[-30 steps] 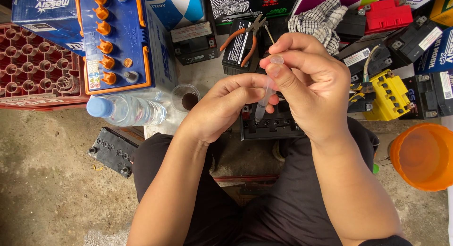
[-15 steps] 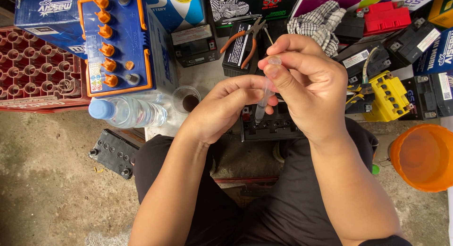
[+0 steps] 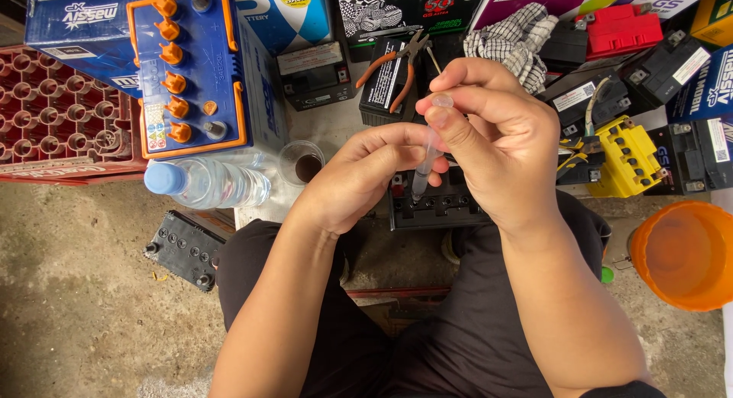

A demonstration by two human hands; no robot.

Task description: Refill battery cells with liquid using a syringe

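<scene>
Dropper (image 3: 424, 163) near-vertical, tip down over small black battery (image 3: 439, 203); right hand (image 3: 496, 150) pinches bulb, left hand (image 3: 366, 177) grips barrel.

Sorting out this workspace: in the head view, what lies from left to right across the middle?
Red crate → water bottle → clear cup → left hand → dropper → right hand → yellow battery → orange bucket.
</scene>
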